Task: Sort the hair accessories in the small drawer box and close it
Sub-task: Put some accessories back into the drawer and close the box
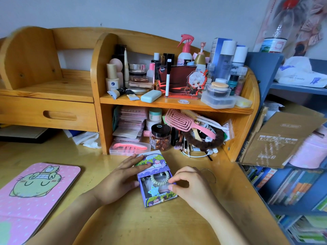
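The small purple drawer box with cartoon art sits on the wooden desk, its drawer pulled out toward me. Inside the drawer lie a pale green spiral hair tie, a blue star clip and some clear wrapped pieces. My left hand rests flat against the box's left side and top, fingers spread. My right hand is at the drawer's right edge, fingers curled, fingertips touching the drawer rim; I cannot tell if they pinch anything.
A pink tablet case lies at the left. A thin wire ring lies right of my right hand. Behind the box stand a clear case with a pink comb, a jar and the cluttered wooden shelf. A blue bookcase stands at the right.
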`<state>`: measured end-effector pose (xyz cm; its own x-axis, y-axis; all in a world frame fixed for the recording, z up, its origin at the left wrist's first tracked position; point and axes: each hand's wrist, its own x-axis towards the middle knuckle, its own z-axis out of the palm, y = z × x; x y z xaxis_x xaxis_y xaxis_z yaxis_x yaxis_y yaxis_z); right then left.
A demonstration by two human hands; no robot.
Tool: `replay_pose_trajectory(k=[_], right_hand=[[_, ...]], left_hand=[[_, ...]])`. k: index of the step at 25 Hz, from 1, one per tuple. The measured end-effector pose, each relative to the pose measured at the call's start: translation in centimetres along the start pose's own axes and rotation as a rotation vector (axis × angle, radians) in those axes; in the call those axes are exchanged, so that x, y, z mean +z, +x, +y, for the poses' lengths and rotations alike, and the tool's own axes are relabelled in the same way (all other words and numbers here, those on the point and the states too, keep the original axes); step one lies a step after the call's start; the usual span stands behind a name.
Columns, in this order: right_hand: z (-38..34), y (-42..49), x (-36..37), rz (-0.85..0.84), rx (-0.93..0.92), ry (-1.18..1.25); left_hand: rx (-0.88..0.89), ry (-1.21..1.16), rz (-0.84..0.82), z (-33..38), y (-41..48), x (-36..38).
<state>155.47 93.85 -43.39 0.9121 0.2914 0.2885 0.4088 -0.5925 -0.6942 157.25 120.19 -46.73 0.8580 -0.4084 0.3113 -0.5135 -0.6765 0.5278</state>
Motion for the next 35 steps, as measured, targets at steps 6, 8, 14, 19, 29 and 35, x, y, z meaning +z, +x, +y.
replay_pose_trajectory(k=[6,8,14,19,29,35], right_hand=[[0.6,0.0,-0.1,0.019,-0.027,0.001],[1.2,-0.1,-0.5,0.058,-0.013,0.006],[4.1,-0.2,-3.3,0.177,0.130,-0.088],[6.9,-0.4,-4.8,0.225,0.269,-0.293],[8.2,0.3,-4.7,0.358,0.384,-0.382],[8.0,1.1,-4.4,0.342,0.426,-0.501]], left_hand=[[-0.003,-0.006,-0.002,0.2,0.0,-0.1],[0.002,-0.009,0.002,0.1,0.1,0.0],[0.004,-0.008,0.009,0.1,0.0,0.0],[0.002,-0.011,0.018,0.3,0.0,0.0],[-0.002,-0.008,0.011,0.2,0.0,0.0],[-0.005,-0.001,0.003,0.2,0.0,-0.1]])
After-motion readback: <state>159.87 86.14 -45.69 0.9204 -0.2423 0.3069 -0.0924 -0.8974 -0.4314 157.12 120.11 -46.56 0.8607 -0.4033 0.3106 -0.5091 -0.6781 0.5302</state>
